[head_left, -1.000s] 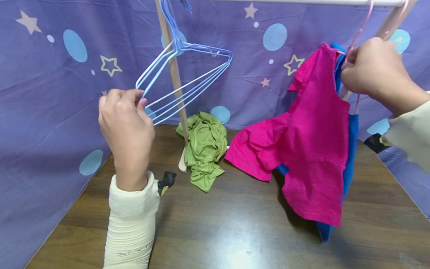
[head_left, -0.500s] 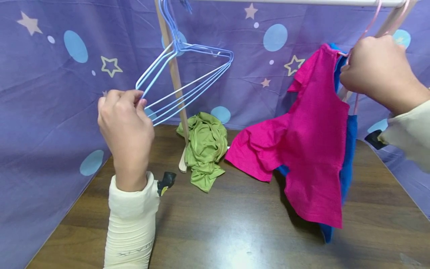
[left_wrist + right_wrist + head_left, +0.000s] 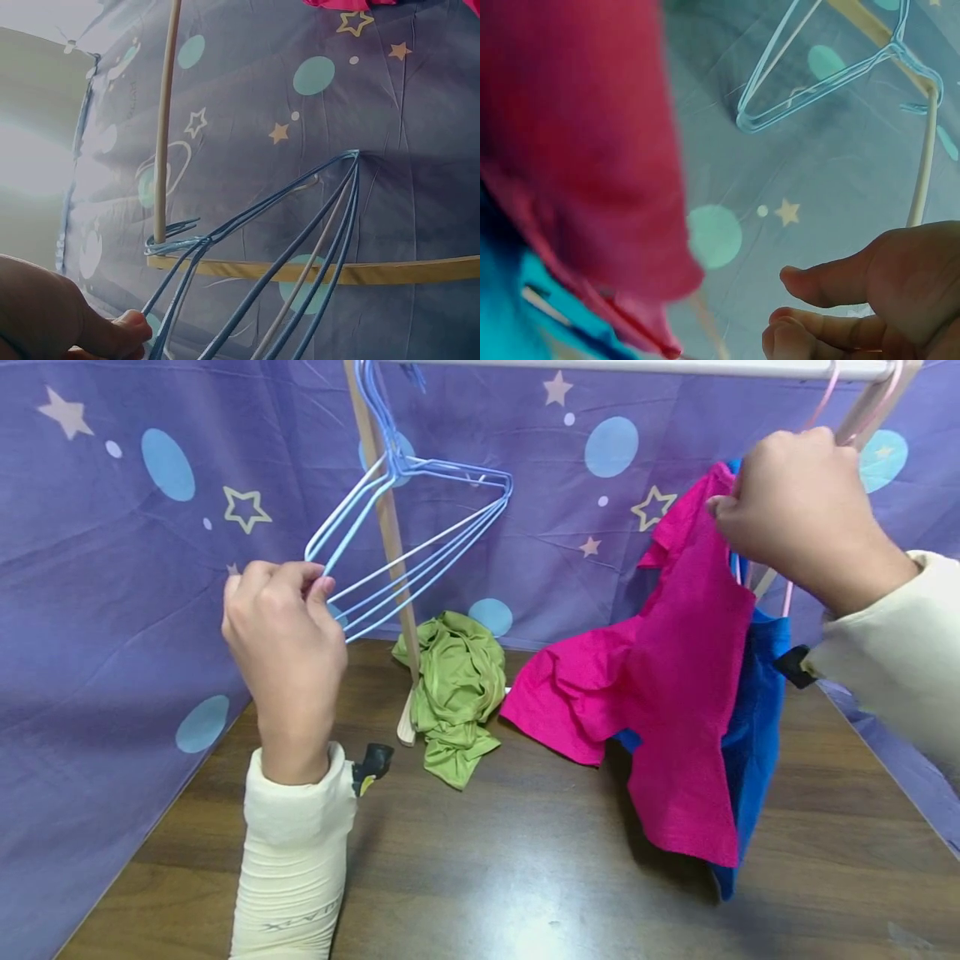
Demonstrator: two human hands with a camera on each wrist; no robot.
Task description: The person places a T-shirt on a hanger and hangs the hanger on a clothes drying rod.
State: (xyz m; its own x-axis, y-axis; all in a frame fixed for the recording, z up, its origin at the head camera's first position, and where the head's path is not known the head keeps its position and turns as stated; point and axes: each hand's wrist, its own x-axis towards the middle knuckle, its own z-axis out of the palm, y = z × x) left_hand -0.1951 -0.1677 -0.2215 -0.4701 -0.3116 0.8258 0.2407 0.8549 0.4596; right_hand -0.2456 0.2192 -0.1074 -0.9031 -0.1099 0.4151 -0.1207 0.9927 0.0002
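The left hand (image 3: 285,652) pinches the low corner of the blue hangers (image 3: 420,527), which hang from the rail (image 3: 637,367) at the far left. On the right, the right hand (image 3: 802,518) curls at the top of the pink shirt (image 3: 682,677), but whether it grips is hidden. A good way now is to slide just one hanger free, slowly, so the others stay hooked.

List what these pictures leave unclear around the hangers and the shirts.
- Head view: the right hand covers its own fingertips, so its grip on the pink shirt is hidden.
- The blue shirt is mostly behind the pink one.
- The blue hangers have hooks cut off by the top edge; the wires overlap, so their count is unclear.
- Left wrist view: the left hand is cropped at the corner.
- Right wrist view: the shirts are blurred.
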